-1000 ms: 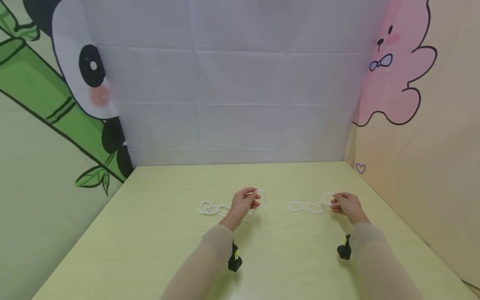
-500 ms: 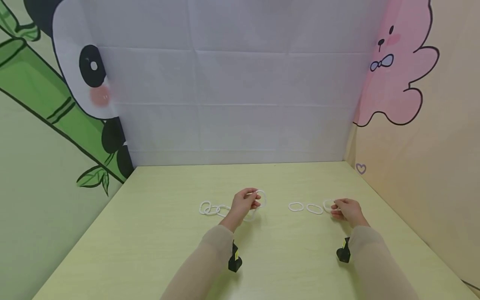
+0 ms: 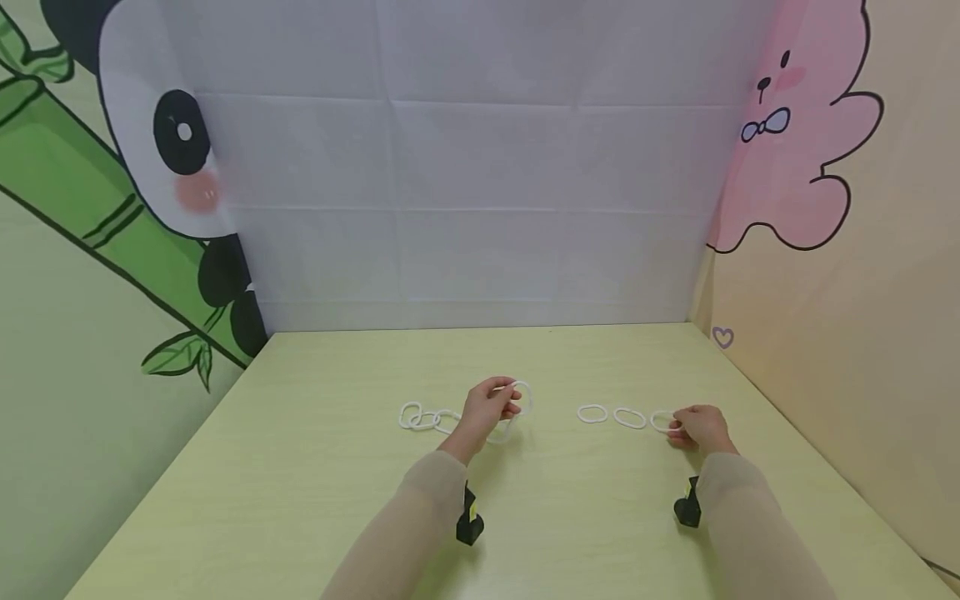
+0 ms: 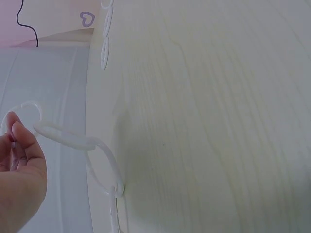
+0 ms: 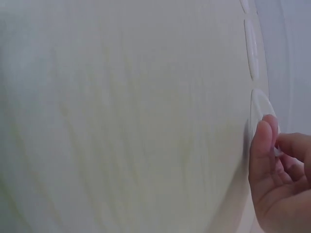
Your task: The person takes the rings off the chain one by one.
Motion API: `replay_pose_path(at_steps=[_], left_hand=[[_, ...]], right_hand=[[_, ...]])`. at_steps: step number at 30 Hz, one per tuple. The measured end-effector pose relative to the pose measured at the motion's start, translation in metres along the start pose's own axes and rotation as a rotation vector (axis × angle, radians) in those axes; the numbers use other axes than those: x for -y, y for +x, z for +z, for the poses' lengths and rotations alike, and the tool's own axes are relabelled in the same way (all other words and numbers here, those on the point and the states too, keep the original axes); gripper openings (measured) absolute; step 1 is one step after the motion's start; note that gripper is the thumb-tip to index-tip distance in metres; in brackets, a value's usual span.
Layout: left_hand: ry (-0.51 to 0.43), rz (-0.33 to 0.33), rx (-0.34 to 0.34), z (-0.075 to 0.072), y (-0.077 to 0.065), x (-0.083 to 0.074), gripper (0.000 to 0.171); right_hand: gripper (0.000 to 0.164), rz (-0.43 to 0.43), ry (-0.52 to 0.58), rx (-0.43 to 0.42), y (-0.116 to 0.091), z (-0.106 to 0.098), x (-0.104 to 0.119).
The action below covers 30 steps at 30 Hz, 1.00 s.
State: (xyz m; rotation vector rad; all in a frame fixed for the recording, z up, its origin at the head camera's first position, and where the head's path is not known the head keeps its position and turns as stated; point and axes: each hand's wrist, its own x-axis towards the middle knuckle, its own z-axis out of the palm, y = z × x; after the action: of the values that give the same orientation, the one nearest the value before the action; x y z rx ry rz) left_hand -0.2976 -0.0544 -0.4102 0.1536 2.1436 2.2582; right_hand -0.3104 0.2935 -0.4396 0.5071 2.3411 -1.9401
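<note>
My left hand point(image 3: 486, 412) pinches the end ring of a chain of white plastic links and holds it above the table. In the left wrist view that held link point(image 4: 33, 104) hangs joined to a second link point(image 4: 63, 137), and the chain slopes down to the tabletop. The chain's far end point(image 3: 410, 415) lies on the table left of the hand. My right hand point(image 3: 701, 427) pinches a separate white oval link point(image 3: 663, 422) between thumb and fingers, low at the tabletop. Two loose oval links, one nearer the middle point(image 3: 592, 414) and one beside the held link point(image 3: 629, 418), lie flat in a row.
The pale wooden table point(image 3: 285, 500) meets a white cloth backdrop point(image 3: 480, 208) along its far edge. Painted walls with a panda point(image 3: 172, 183) and a pink bear point(image 3: 795, 183) flank it.
My right hand has come down to the table with its link, lining it up at the right end of the loose links. The left hand has hardly moved.
</note>
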Motion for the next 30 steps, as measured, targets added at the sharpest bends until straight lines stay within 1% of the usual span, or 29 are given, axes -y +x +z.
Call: replay_pose_path(at_steps=[4,9,11,15,21,23,26,30], left_hand=[[0.003,0.002,-0.011,0.001,-0.002,-0.002,0.024],[0.006,-0.008,0.005,0.002,-0.018,-0.023,0.024],[0.010,-0.014,0.012,0.002,-0.023,-0.030,0.025],[0.011,-0.017,0.012,0.000,-0.019,-0.027,0.025],[-0.005,-0.006,0.022,-0.009,-0.011,-0.006,0.025],[-0.002,-0.005,0.020,-0.011,-0.011,-0.002,0.024],[0.007,0.000,0.016,-0.012,-0.011,0.001,0.024],[-0.005,0.014,0.010,-0.011,-0.012,0.002,0.022]], right_hand=[[0.023,0.010,-0.025,-0.051,0.001,-0.002,-0.004],[0.026,0.001,-0.084,-0.091,-0.003,-0.002,-0.004],[0.024,-0.004,-0.108,-0.102,-0.005,-0.001,-0.003],[0.021,-0.027,-0.150,-0.112,-0.005,-0.001,-0.004],[0.023,-0.054,-0.200,-0.112,-0.012,0.005,-0.012],[0.023,-0.055,-0.211,-0.107,-0.015,0.008,-0.014],[0.021,-0.055,-0.230,-0.100,-0.016,0.008,-0.016],[0.019,-0.066,-0.265,-0.094,-0.016,0.008,-0.015]])
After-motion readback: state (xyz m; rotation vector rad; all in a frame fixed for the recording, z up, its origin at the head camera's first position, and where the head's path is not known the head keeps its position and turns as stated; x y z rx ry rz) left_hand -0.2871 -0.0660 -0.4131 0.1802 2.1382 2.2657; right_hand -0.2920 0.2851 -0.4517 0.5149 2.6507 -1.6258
